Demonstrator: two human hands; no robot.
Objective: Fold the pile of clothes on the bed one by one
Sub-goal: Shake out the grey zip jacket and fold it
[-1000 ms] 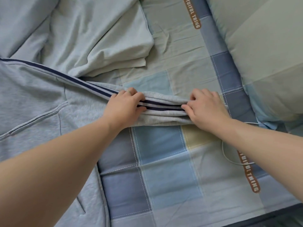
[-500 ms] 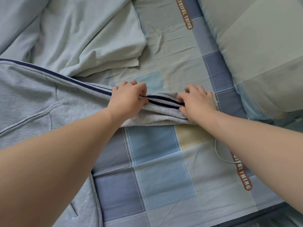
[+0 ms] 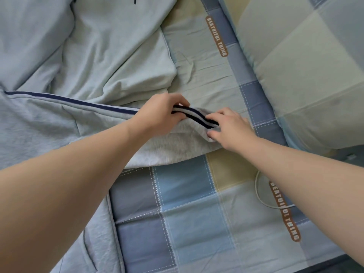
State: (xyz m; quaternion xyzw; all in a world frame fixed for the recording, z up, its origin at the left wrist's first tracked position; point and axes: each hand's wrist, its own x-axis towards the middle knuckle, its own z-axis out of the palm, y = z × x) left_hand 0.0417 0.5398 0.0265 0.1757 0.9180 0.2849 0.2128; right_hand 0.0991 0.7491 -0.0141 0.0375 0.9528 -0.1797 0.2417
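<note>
**Head view: both hands hold the striped sleeve**

The left hand (image 3: 161,113) grips the sleeve (image 3: 173,148) along its navy stripe (image 3: 78,102), with the fingers curled over the edge and raising it off the sheet (image 3: 187,203). Just beside it, toward 3 o'clock, the right hand (image 3: 230,127) pinches the sleeve's end between thumb and fingertips. Both grips are narrow and closed on cloth.

The sleeve belongs to a grey top (image 3: 39,131), whose body lies spread from 9 o'clock down to 7 o'clock. A pale garment (image 3: 118,56) lies rumpled from 10 to 12 o'clock and touches the top along the stripe. A pillow (image 3: 305,75) sits at 2 o'clock. A white cable (image 3: 260,194) loops at 4 o'clock, partly under the right forearm.

This looks like the sleeve fold, probably to be carried over onto the body at 9 o'clock.

- **Sagging:** the hands are close together at one edge, so the loose cloth below them could sag and crease into the fold.
- **Dragging:** a hard pull toward 9 o'clock could shift the whole top and skew it.
- **Slipping:** the right hand's fingertip pinch is light, so the end may slip out midway.
- **Catching:** the pale garment lies against the stripe and could be caught and pulled along.
- **Snagging:** the right forearm, sweeping across, might snag the cable.
</note>
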